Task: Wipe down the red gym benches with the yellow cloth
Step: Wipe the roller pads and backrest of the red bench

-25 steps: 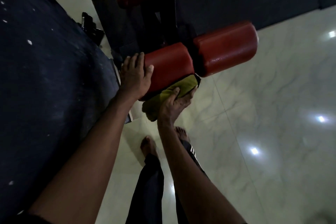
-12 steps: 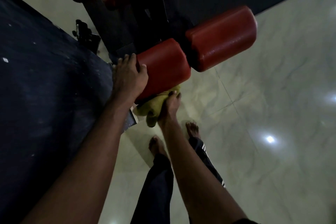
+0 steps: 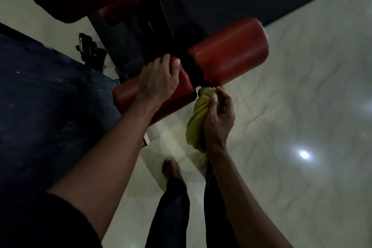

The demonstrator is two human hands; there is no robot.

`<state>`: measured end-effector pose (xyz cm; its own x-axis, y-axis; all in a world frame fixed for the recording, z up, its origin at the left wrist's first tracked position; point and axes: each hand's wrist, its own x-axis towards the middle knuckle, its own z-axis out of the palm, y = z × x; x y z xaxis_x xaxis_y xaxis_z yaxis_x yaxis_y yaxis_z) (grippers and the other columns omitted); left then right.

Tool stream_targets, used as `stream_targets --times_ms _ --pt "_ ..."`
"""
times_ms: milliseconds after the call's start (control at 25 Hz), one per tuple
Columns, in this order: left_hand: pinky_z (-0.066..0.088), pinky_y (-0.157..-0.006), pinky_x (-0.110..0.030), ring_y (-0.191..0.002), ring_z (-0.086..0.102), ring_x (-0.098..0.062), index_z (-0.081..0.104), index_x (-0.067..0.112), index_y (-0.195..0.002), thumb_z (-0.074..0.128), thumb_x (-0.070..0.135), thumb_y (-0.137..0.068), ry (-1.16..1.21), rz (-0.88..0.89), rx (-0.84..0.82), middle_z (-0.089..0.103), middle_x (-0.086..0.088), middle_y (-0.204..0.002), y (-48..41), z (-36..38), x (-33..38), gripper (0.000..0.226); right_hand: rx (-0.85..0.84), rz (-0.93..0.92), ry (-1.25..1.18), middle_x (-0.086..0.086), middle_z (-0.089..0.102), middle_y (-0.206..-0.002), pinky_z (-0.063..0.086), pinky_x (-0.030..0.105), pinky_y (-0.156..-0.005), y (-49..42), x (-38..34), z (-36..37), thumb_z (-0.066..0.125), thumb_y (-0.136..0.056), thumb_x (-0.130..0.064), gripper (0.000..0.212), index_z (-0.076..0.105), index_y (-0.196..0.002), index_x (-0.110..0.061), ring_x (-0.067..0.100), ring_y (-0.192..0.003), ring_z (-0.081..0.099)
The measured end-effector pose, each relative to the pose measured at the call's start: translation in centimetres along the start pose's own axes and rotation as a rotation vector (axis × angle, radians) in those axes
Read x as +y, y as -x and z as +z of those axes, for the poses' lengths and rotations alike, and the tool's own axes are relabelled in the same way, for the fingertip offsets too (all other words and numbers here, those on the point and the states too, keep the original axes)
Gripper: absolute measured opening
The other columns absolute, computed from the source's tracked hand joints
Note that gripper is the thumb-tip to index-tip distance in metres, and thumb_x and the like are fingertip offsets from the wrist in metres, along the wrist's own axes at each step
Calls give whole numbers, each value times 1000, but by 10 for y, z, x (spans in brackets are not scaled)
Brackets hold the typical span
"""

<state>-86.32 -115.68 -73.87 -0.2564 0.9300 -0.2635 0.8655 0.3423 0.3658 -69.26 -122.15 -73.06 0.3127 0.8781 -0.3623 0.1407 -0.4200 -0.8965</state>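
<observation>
Fingers [image 3: 220, 96] of the right hand [image 3: 218, 119] wrap the bunched yellow cloth [image 3: 196, 121].

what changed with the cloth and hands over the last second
The right hand drew the bunched cloth out from under the near roller pad; it now sits just below the gap between that pad and the far pad. The left hand slid from the pad's end onto its top. The right hand's grip on the cloth stayed.
</observation>
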Motion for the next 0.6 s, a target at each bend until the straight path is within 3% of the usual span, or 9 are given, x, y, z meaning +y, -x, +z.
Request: stream_targets --times_ms 120,200,320,400,520,600 --pt "46 -100 -48 -116 61 -37 54 17 -140 21 59 -101 -14 7 81 64 -15 -131 3 8 -1 66 38 -176 100 3 59 -127 47 8 -89 5 -34 -21 60 -100 -18 31 61 -131 -14 -12 -112 55" --pt "46 -100 -46 -115 61 -35 56 17 -139 23 57 -101 -10 -7 85 64 -14 -131 2 9 -2 64 88 -350 189 9 54 -133 42 5 -92 -10 -57 -29 60 -100 -17 41 53 -140 -10 -15 -115 48" --pt "46 -97 -44 -113 62 -34 56 15 -139 25 52 -104 -44 -1 98 65 -13 -129 1 9 0 59 -62 -511 449 9 39 -152 43 36 -104 -66 -74 -16 58 -100 -31 59 32 -152 -23 13 -134 40" --pt "47 -94 -43 -111 63 -34 57 15 -138 27 51 -104 -39 0 120 66 -12 -127 0 12 -1 58 -251 -612 789 5 25 -163 29 52 -114 -92 -72 1 54 -98 -39 63 27 -154 -27 25 -148 23" --pt "47 -96 -44 -115 62 -33 55 18 -141 29 53 -103 -40 18 118 64 -12 -131 3 12 -1 58 -445 -738 1047 -2 16 -166 12 55 -118 -123 -71 2 48 -98 -52 64 28 -156 -33 24 -154 8" --pt "46 -97 -44 -118 60 -32 53 20 -143 31 54 -101 -61 29 106 63 -11 -135 4 12 -1 58 -399 -789 1040 -1 26 -162 14 55 -120 -152 -84 -9 50 -95 -51 62 33 -153 -34 24 -152 15"
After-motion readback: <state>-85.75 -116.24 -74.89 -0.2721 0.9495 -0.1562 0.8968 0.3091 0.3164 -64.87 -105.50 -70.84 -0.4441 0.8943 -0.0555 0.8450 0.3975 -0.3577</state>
